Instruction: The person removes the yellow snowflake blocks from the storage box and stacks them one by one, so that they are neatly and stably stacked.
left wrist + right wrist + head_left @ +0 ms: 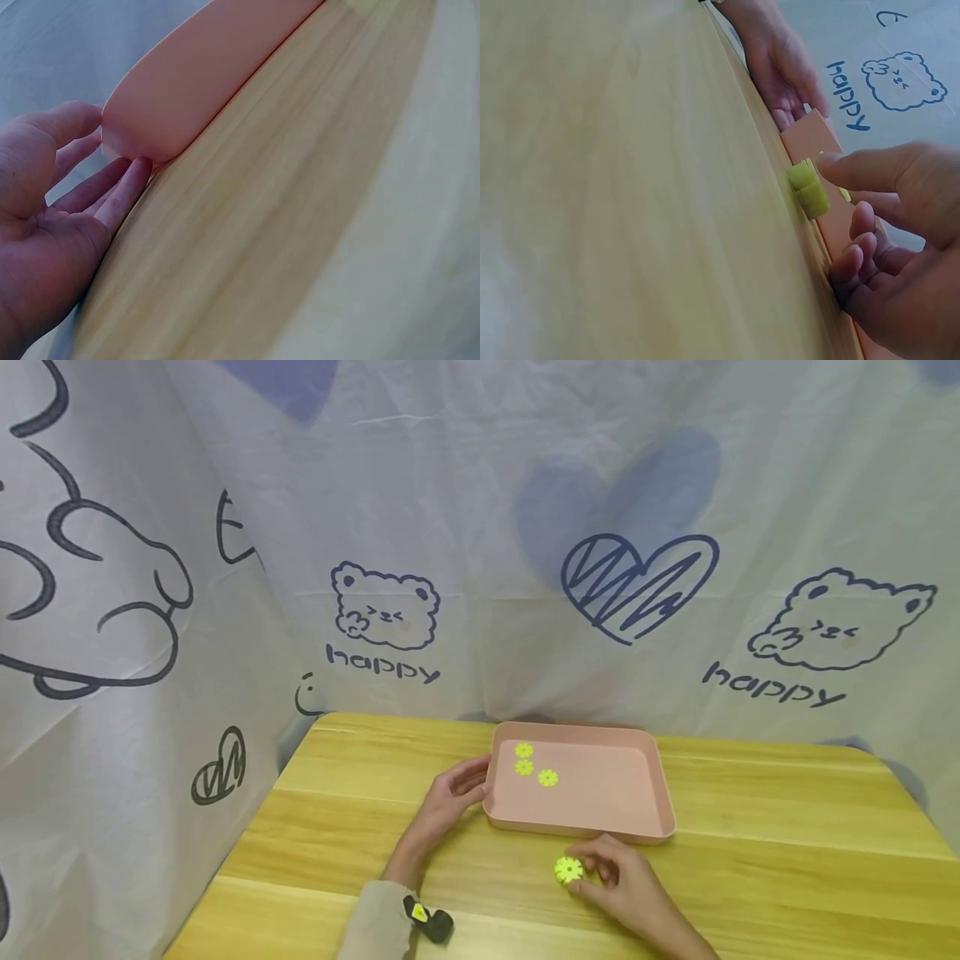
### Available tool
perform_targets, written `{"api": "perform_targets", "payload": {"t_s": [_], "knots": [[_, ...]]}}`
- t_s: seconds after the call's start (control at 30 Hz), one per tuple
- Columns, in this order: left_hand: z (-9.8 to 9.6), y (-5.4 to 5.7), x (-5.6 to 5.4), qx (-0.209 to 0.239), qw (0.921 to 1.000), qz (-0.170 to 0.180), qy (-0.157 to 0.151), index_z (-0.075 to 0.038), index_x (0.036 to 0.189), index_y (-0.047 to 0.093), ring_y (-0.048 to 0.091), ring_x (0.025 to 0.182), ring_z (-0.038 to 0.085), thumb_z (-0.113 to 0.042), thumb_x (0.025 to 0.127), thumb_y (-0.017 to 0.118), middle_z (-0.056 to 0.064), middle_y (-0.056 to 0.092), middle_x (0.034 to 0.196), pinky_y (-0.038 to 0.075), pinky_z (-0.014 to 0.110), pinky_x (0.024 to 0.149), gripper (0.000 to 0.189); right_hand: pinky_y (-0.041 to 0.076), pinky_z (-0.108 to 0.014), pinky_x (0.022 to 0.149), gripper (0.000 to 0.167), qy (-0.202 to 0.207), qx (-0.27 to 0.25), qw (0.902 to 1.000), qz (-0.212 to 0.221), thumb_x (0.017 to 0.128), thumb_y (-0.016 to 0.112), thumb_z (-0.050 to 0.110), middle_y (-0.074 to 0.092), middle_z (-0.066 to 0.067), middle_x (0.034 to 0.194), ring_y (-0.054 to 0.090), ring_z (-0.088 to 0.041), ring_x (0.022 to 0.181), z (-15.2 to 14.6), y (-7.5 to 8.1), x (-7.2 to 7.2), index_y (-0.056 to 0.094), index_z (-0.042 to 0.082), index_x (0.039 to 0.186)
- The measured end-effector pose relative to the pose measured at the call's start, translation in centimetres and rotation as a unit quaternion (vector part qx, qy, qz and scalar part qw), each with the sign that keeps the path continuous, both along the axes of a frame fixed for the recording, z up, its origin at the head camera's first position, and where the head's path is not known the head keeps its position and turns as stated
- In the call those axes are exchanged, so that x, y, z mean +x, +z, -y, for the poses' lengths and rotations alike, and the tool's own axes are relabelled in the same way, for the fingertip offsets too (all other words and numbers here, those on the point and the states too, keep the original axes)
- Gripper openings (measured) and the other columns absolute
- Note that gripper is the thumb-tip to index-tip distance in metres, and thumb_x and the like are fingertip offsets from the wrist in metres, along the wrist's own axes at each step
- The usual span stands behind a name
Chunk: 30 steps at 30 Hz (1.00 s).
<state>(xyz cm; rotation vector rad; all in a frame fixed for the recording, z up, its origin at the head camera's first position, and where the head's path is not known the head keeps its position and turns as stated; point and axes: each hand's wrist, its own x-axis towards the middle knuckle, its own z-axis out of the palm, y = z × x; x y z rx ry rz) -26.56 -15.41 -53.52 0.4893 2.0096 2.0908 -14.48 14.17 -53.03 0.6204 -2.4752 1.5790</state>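
Note:
At the front edge of a pink tray, my right hand pinches a small stack of yellow-green snowflake discs between thumb and forefinger. The right wrist view shows the stack's thickness side-on, with the thumb against it; the other fingers curl loosely. My left hand rests at the tray's left side, with thumb and fingertips touching its corner in the left wrist view. Three loose yellow-green discs lie in the tray's left part.
The tray stands on a wood-grained table, close to its back edge. A pale cloth with hearts and bear drawings hangs behind and to the left. A black device is on my left wrist.

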Motion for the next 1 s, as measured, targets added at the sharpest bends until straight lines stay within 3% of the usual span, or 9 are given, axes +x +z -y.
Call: {"api": "perform_targets", "payload": {"t_s": [0.33,1.0], "knots": [[-0.11,-0.15,-0.13,-0.002,0.9999,-0.014,-0.001,0.008,0.149,0.044,0.046,0.141,0.04,0.001,0.102,0.059,0.027,0.046,0.152,0.047,0.032,0.109,0.05,0.042,-0.018,0.052,0.031,-0.012,0.015,0.9998,0.008,0.077,0.09,0.011,0.058,0.004,0.082,0.048,-0.012,0.064,0.19,0.03,0.15,0.077,0.01,0.106],[-0.01,0.09,-0.02,-0.003,1.0,0.003,0.001,0.007,0.15,0.043,0.045,0.142,0.038,0.0,0.102,0.06,0.025,0.045,0.154,0.047,0.032,0.109,0.052,0.042,-0.02,0.053,0.03,-0.005,0.028,0.9992,0.028,0.079,0.088,0.008,0.057,0.002,0.083,0.047,-0.01,0.065,0.39,0.15,0.18,0.076,0.01,0.107]]}}
